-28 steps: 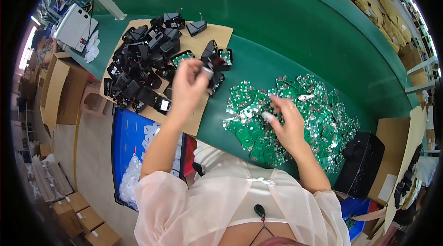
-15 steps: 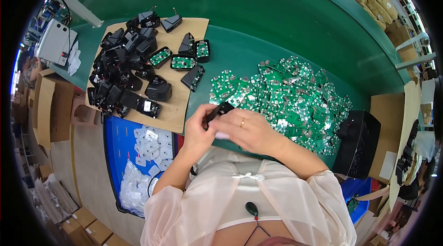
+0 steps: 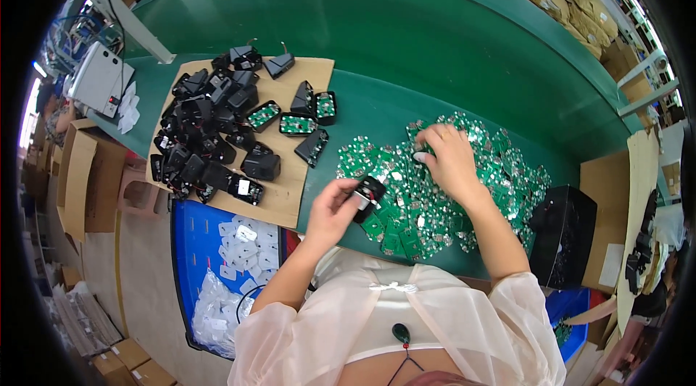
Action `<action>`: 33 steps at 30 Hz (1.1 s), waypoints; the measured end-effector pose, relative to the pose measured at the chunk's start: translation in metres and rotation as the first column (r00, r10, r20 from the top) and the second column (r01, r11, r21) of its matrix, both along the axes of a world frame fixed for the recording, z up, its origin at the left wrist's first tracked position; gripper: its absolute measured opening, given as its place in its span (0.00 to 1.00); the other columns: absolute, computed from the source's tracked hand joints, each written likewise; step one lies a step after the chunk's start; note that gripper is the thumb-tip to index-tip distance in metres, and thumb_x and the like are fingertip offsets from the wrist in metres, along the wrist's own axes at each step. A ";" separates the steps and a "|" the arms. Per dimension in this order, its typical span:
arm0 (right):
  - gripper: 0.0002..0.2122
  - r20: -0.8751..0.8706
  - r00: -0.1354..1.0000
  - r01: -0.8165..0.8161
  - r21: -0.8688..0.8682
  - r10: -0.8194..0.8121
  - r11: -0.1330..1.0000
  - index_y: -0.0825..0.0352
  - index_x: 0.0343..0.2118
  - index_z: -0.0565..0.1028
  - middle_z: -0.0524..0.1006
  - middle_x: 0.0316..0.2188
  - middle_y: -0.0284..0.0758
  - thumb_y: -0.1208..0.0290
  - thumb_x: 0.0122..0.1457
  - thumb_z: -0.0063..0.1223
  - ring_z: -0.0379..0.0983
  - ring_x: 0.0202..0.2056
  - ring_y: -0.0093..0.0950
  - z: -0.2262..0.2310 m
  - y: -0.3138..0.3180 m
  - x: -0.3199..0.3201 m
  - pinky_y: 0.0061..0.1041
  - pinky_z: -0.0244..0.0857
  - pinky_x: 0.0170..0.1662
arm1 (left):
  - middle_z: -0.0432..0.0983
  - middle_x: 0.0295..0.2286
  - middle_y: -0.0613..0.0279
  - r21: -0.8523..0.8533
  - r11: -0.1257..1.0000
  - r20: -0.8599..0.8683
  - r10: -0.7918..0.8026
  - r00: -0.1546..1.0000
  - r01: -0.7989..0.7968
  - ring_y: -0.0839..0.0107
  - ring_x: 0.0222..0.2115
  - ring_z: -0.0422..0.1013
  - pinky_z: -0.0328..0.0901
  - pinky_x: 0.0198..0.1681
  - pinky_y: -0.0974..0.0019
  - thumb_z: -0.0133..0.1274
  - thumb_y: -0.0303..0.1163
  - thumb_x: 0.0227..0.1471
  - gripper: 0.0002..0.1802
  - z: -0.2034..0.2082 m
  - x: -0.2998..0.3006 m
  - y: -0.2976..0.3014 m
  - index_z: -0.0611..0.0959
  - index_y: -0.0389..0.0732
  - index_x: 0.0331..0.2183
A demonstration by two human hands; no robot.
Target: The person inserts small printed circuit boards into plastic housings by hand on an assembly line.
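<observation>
My left hand (image 3: 335, 210) is closed around a black plastic housing (image 3: 370, 192), its open side turned up and some small parts showing inside. To the right, my right hand (image 3: 451, 161) reaches into a heap of green circuit boards (image 3: 406, 208). Its thumb and fingers are bent and apart, touching the boards, and no board is plainly gripped between them. On the left, a brown cardboard sheet (image 3: 296, 190) bears a pile of black housings (image 3: 210, 114). A few at its right side hold green boards, such as the housing (image 3: 298, 124) near the sheet's edge.
Below the table's left edge stands a blue bin (image 3: 190, 241) with white plastic pieces (image 3: 250, 248) and clear bags. A black box (image 3: 564, 234) stands at the right of the boards. A green wall (image 3: 406, 38) borders the table's far side.
My right hand has left the housing and moved right and away from me onto the circuit boards. The left hand keeps the housing, now tilted so its inside shows. The view has shifted slightly.
</observation>
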State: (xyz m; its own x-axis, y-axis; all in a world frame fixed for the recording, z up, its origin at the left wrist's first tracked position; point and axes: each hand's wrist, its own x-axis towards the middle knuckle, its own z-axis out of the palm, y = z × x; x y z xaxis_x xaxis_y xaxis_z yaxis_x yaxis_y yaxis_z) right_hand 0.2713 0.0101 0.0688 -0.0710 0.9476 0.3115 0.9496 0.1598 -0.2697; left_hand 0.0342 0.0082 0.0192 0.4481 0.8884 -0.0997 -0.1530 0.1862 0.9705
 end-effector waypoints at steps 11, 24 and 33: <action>0.17 -0.690 0.691 -0.286 0.014 0.216 0.958 0.65 0.49 0.66 0.72 0.32 0.40 0.80 0.54 0.44 0.70 0.35 0.29 0.017 -0.028 -0.048 0.24 0.65 0.35 | 0.71 0.34 0.64 0.029 0.949 0.017 -0.315 0.949 0.315 0.77 0.37 0.68 0.64 0.41 0.72 0.48 0.17 0.48 0.15 0.038 0.010 0.004 0.70 0.35 0.41; 0.09 -0.960 0.207 -0.239 -0.237 -0.189 0.942 0.68 0.42 0.66 0.72 0.26 0.30 0.75 0.58 0.45 0.68 0.25 0.16 -0.004 -0.040 -0.052 0.13 0.61 0.24 | 0.71 0.32 0.57 0.034 0.999 0.139 -0.010 0.990 0.005 0.69 0.27 0.73 0.70 0.28 0.70 0.43 0.22 0.53 0.10 0.031 0.011 -0.003 0.69 0.33 0.39; 0.15 -0.894 0.383 -0.214 0.160 0.233 0.964 0.71 0.46 0.60 0.73 0.31 0.35 0.80 0.56 0.46 0.71 0.35 0.22 0.017 -0.065 -0.066 0.19 0.65 0.38 | 0.71 0.28 0.66 -0.028 0.995 0.025 0.094 0.995 -0.093 0.83 0.28 0.67 0.63 0.29 0.78 0.46 0.21 0.51 0.08 0.024 0.014 0.004 0.71 0.33 0.36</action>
State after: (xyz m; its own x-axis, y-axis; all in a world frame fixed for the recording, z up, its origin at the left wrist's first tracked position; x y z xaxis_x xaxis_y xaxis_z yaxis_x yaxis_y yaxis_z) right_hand 0.2055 -0.0552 0.0863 0.0503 0.9371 0.3453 0.0874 0.3403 -0.9363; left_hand 0.0480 0.0117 0.0436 0.3660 0.9237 -0.1135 -0.1967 0.1960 0.9607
